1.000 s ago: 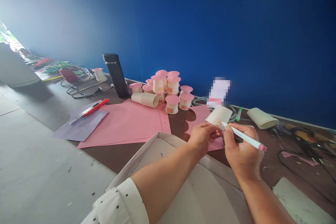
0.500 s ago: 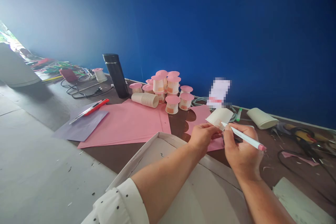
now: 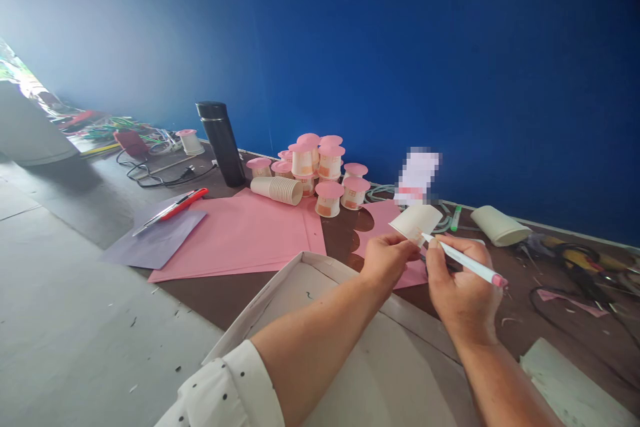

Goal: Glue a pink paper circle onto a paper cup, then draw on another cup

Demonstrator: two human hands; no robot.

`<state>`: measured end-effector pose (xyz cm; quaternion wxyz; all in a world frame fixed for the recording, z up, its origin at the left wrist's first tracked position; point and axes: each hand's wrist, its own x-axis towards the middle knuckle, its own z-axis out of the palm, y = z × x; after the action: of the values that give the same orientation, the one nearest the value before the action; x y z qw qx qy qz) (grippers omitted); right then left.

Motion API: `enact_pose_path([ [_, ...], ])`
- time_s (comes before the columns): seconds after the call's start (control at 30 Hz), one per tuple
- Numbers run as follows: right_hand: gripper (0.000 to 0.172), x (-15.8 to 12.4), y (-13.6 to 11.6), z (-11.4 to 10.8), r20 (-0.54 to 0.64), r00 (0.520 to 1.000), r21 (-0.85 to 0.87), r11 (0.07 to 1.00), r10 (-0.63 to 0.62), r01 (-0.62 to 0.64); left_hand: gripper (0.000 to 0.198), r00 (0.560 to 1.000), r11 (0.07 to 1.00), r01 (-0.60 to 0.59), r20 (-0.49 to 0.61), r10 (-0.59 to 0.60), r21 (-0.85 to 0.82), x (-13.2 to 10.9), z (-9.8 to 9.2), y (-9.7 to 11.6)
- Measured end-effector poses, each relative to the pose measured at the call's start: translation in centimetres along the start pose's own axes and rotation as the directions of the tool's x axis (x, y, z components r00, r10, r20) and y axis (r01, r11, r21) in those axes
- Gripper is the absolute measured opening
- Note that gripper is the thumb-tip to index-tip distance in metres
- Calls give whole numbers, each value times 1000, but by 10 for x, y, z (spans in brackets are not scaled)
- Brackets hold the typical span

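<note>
Tilted on its side, a white paper cup (image 3: 416,221) is gripped near its lower edge by my left hand (image 3: 387,261). My right hand (image 3: 463,287) is closed round a white marker (image 3: 470,263) with a pink end. The marker's tip points at the cup's side, where a faint orange-brown mark shows; whether it touches I cannot tell. Behind and to the left stand several stacked paper cups with pink round tops (image 3: 329,195), some bearing drawn doors and windows. A nested stack of plain cups (image 3: 277,190) lies beside them.
Pink paper sheets (image 3: 235,233), a purple sheet (image 3: 160,243) and a red utility knife (image 3: 173,209) lie left. A black flask (image 3: 221,145) stands behind. A cardboard tray (image 3: 295,280) sits before me. To the right are another cup (image 3: 499,225), a green marker cap (image 3: 455,219) and cables (image 3: 575,260).
The cup in my left hand has shifted slightly left and turned a little. My right hand holds the marker in nearly the same place.
</note>
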<state>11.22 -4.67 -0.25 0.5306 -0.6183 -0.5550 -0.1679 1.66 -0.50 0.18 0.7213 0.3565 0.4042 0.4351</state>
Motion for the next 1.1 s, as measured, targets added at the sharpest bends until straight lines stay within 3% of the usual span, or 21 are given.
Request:
enact_pose_path([
  [0.37,16,0,-2,0,-11,1000,-3,1000,13,-13,4,999,967,22,34,-14,-253,9,-1,-6],
  [0.73,15,0,-1,0,1,1000,-3,1000,-8,8,11,996,962,-1,90,27,-274,9,0,-9],
  [1.1,14,0,-4,0,13,1000,33,999,-17,17,5,994,954,-8,101,40,-298,9,-1,-10],
])
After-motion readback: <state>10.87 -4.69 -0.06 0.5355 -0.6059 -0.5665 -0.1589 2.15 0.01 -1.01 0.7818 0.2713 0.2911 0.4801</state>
